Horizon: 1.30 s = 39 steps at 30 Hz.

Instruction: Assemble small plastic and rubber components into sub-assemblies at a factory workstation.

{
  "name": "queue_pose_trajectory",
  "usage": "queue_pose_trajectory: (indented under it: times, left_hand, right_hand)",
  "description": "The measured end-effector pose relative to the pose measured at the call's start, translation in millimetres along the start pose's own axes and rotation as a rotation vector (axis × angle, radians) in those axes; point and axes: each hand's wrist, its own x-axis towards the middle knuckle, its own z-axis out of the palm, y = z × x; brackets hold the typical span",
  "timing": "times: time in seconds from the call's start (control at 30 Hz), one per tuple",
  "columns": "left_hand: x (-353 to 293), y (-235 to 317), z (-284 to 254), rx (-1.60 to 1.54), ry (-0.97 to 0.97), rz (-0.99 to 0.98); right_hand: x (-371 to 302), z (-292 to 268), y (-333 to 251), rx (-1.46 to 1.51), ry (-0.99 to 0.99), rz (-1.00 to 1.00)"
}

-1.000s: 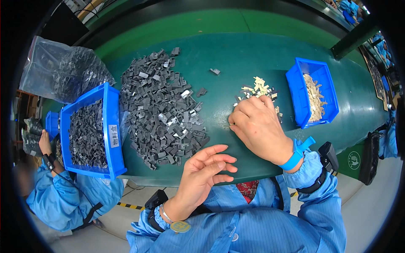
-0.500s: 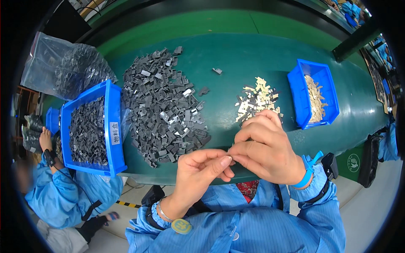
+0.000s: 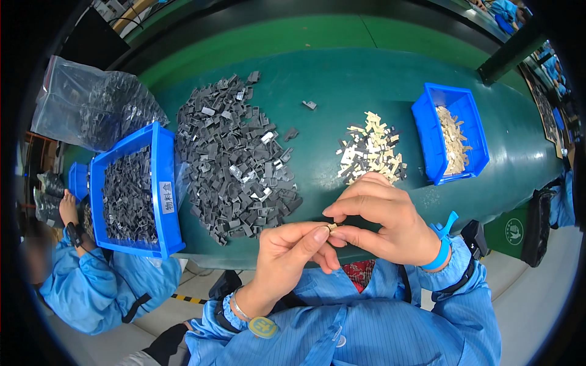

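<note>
My left hand [image 3: 292, 245] pinches a tiny part [image 3: 332, 226] between thumb and index finger, above the table's near edge. Its tan end shows at the fingertips; the rest is hidden. My right hand [image 3: 386, 221] is close beside it, index finger lifted away from the thumb, and the thumb tip is next to the part. Beyond the right hand lies a small heap of cream and black strip-like pieces [image 3: 369, 147]. A large pile of dark grey plastic clips or housings [image 3: 235, 161] spreads out left of my hands.
At left stands a blue bin [image 3: 174, 226] of dark parts, with a clear plastic bag [image 3: 67, 116] behind it. A smaller blue bin [image 3: 436, 149] holding tan pieces is at right. One loose grey part [image 3: 309, 105] lies on the green table [image 3: 342, 73]. A co-worker [image 3: 116, 287] sits at left.
The fingers of my right hand have spread apart, and its index finger has lifted, showing the tan end of the small part. My left hand keeps its pinch.
</note>
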Motion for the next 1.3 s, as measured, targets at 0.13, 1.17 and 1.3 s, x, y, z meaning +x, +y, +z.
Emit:
queue_pose_trajectory:
  times: [0.13, 1.17, 1.3]
  left_hand:
    - [-1, 2, -3, -0.07, -0.03, -0.07]
    - [-8, 3, 2, 0.54, 0.07, 0.314]
    - [-8, 5, 0, 0.59, 0.042, 0.347]
  right_hand:
    - [-1, 0, 1, -0.026, -0.03, -0.034]
    - [0, 5, -8, -0.319, 0.034, -0.263]
    - [-1, 2, -5, -0.189, -0.053, -0.155]
